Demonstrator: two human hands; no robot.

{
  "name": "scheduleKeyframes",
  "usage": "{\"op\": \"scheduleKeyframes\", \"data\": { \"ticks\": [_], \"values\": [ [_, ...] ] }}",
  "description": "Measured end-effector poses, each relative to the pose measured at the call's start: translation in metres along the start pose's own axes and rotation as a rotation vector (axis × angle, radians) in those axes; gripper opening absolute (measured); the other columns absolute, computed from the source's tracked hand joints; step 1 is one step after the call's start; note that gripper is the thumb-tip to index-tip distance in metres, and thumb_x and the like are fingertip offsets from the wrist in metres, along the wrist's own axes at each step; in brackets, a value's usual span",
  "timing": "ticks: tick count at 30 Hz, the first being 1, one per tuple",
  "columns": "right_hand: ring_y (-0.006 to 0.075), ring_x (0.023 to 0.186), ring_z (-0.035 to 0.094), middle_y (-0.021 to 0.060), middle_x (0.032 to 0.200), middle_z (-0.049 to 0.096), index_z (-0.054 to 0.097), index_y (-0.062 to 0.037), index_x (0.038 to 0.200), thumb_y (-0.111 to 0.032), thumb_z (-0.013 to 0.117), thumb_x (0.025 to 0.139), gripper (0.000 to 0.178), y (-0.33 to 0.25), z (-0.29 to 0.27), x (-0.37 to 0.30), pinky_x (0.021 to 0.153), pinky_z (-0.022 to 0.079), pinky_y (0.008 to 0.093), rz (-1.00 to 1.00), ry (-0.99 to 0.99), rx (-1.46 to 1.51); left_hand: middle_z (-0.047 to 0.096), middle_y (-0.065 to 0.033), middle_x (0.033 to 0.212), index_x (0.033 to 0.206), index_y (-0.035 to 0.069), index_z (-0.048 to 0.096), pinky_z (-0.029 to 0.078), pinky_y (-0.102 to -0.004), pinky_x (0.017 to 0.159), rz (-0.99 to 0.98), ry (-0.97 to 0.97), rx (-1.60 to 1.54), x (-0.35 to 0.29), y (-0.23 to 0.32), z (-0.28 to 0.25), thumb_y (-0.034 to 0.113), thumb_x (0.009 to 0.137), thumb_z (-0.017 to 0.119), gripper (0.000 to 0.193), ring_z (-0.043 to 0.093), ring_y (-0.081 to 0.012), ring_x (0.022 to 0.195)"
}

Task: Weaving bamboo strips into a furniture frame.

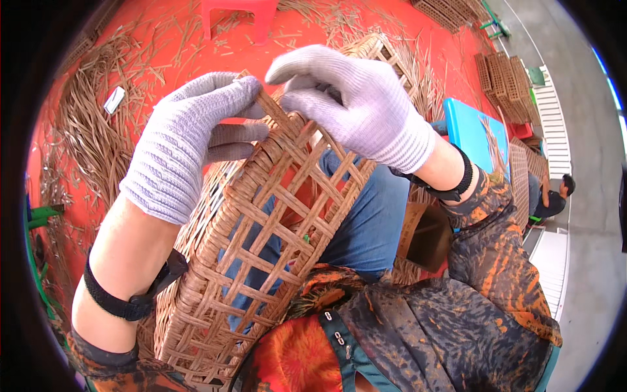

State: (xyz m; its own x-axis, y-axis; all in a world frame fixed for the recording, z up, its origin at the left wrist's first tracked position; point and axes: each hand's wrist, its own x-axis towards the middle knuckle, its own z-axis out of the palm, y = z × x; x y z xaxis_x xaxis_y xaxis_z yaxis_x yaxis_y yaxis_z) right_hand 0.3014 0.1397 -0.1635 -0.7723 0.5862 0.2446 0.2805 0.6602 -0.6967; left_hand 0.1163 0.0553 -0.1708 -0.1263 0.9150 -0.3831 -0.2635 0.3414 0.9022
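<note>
A brown open-weave basket [258, 225] lies tilted across my lap, its lattice wall toward me. Over its far corner, my left hand [179, 140], in a pale knitted glove, pinches a flat brown weaving strip [273, 108] between thumb and fingers. The strip slants down to the bound rim. Just right of it is my right hand [369, 101], also gloved, above the same corner. Its index finger and thumb are curved and apart, with nothing visible between them; the other fingers are partly hidden behind.
Loose strips [98, 130] are heaped on the red floor at left. A red stool [238, 14] stands ahead, and a blue seat [475, 134] at right. Stacked woven baskets [506, 81] sit farther right, with a seated person [554, 201] beyond.
</note>
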Motion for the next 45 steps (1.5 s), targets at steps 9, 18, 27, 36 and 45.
{"op": "scheduleKeyframes", "data": {
  "ticks": [9,18,27,36,45],
  "values": [
    [0.0234,0.094,0.06,0.0037,0.1,0.061,0.066,-0.013,0.106,-0.009,0.063,0.072,0.035,0.027,-0.005,0.04,0.071,0.051,0.0353,-1.135,-0.083,-0.6,0.066,-0.0053,0.092,0.104,0.007,0.062,0.054,-0.0293,0.072,-0.029,-0.073,-0.213,-0.004,-0.007,-0.019,0.027,0.091,0.055,0.024,0.064,-0.0166,0.084],
    [0.0105,0.072,0.062,0.0059,0.082,0.063,0.062,0.0011,0.101,0.002,0.061,0.085,0.016,0.008,-0.045,0.031,0.065,0.052,0.0228,-0.466,0.402,0.389,0.06,-0.011,0.107,0.114,-0.006,0.059,0.046,-0.0285,0.088,0.211,-0.146,0.481,-0.053,-0.008,0.004,-0.004,0.079,0.061,0.035,0.059,-0.0166,0.097],
    [0.0175,0.084,0.063,0.0079,0.089,0.064,0.064,-0.001,0.09,0.003,0.068,0.078,0.013,-0.008,-0.048,0.011,0.075,0.051,0.0293,-0.166,-0.253,-0.078,0.053,-0.0189,0.109,0.118,-0.007,0.055,0.046,-0.0307,0.09,0.324,-0.058,0.826,-0.08,0.007,0.043,-0.01,0.066,0.061,0.052,0.059,-0.031,0.1],
    [0.0193,0.083,0.065,0.0073,0.087,0.065,0.065,-0.0025,0.089,-0.001,0.072,0.074,0.017,-0.008,-0.044,0.011,0.075,0.052,0.03,-0.225,-0.289,-0.171,0.052,-0.0188,0.107,0.117,-0.008,0.055,0.047,-0.0323,0.087,0.577,-0.029,0.651,-0.082,-0.02,0.035,-0.008,0.065,0.063,0.053,0.057,-0.0305,0.098],
    [0.0229,0.083,0.067,0.009,0.086,0.067,0.067,-0.0025,0.088,-0.003,0.073,0.074,0.016,-0.009,-0.052,0.004,0.075,0.054,0.0324,-0.308,-0.417,-0.221,0.053,-0.0177,0.107,0.118,-0.006,0.055,0.048,-0.0315,0.084,0.497,-0.077,0.691,-0.077,-0.03,0.025,-0.01,0.064,0.063,0.054,0.057,-0.0287,0.096]
  ]
}}
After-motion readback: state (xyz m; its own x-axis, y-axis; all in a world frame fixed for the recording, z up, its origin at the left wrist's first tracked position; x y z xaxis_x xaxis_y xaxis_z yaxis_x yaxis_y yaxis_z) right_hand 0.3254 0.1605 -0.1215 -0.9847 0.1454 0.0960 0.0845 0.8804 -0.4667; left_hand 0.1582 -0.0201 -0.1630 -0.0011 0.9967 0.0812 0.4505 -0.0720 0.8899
